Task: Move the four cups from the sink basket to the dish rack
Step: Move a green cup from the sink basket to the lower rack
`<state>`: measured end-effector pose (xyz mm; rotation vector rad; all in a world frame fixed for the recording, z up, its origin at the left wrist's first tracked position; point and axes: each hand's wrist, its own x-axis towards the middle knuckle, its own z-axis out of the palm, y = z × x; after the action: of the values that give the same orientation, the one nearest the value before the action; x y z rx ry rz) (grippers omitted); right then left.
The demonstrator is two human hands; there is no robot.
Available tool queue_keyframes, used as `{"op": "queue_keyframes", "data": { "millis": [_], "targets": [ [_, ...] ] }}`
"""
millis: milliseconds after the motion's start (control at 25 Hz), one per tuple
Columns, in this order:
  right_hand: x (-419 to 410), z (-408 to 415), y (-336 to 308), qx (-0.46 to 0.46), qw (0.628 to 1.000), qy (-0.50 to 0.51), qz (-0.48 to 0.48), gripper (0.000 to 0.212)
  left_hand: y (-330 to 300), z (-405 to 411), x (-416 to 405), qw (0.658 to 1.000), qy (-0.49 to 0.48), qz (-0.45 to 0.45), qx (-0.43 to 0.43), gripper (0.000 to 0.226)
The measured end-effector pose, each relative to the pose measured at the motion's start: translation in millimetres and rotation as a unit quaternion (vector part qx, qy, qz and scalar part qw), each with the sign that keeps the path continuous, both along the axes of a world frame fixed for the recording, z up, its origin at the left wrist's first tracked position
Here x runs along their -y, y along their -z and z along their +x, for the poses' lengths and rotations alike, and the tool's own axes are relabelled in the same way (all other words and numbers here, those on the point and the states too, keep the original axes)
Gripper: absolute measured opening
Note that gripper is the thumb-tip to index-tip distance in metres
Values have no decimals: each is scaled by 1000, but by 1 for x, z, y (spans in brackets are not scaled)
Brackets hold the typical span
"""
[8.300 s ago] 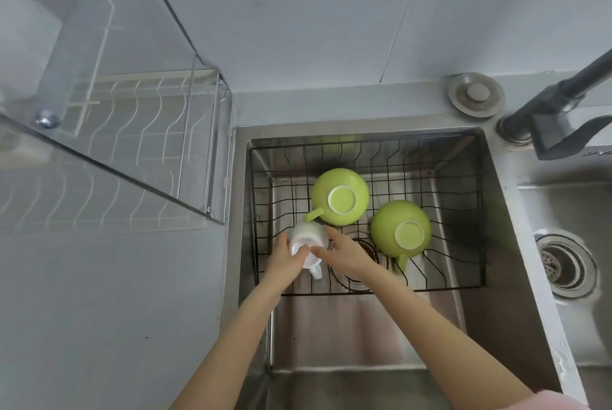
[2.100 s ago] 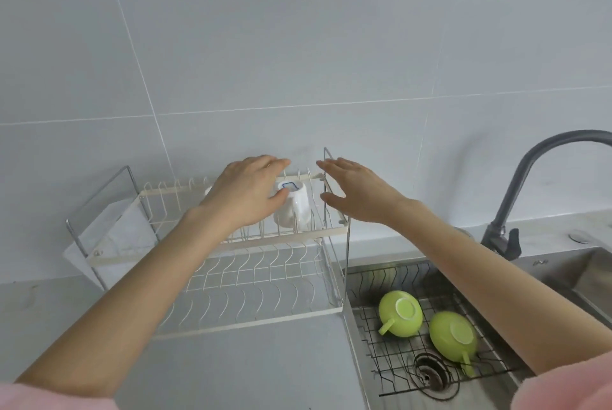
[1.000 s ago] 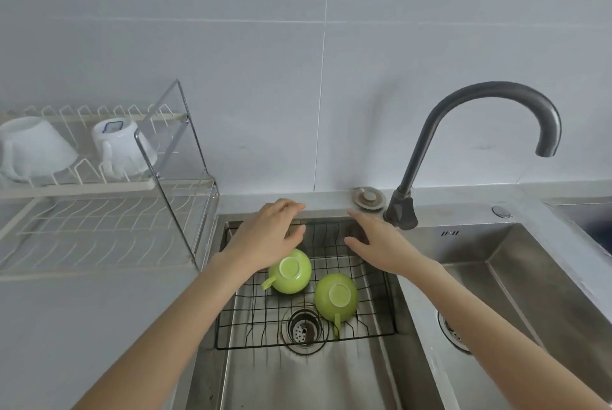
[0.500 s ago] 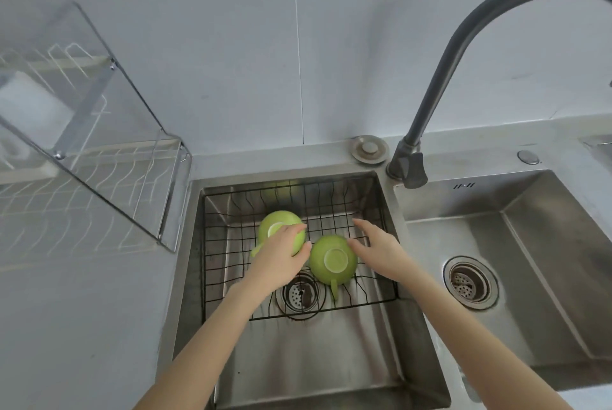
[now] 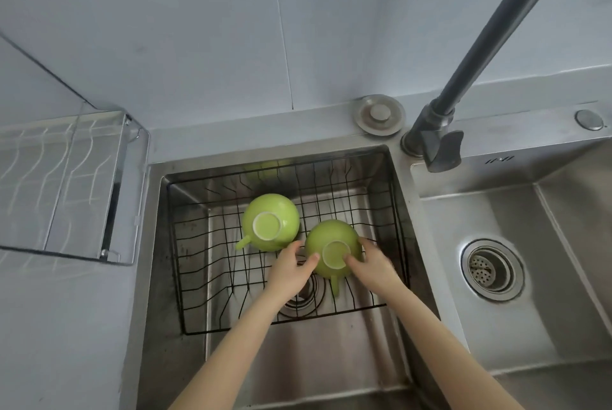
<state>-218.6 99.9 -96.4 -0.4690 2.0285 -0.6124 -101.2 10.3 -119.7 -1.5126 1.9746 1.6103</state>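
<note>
Both hands have shifted off the far green cup (image 5: 271,221) and now cup the near green cup (image 5: 332,248), left hand (image 5: 288,271) and right hand (image 5: 371,266) pressing opposite sides. It sits upside down to drain in the sink basket (image 5: 394,211), so a two-sided hold suits its rounded, probably wet wall. Left of the basket stands the dish rack (image 5: 63,178), its destination.
</note>
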Motion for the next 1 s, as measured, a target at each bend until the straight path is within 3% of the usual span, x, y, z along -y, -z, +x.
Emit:
{"op": "queue_keyframes", "data": {
  "millis": [480,760,1000],
  "targets": [
    [8,-6,30,21,999,41,15,61,27,-13,-8,988,-138,43,-47,54],
    [8,1,7,-11,998,51,-30,55,15,-8,-11,982,-175,37,-65,48],
    [-5,17,-23,-24,997,58,-47,65,-18,11,-25,967,-222,48,-118,33]
  ]
}}
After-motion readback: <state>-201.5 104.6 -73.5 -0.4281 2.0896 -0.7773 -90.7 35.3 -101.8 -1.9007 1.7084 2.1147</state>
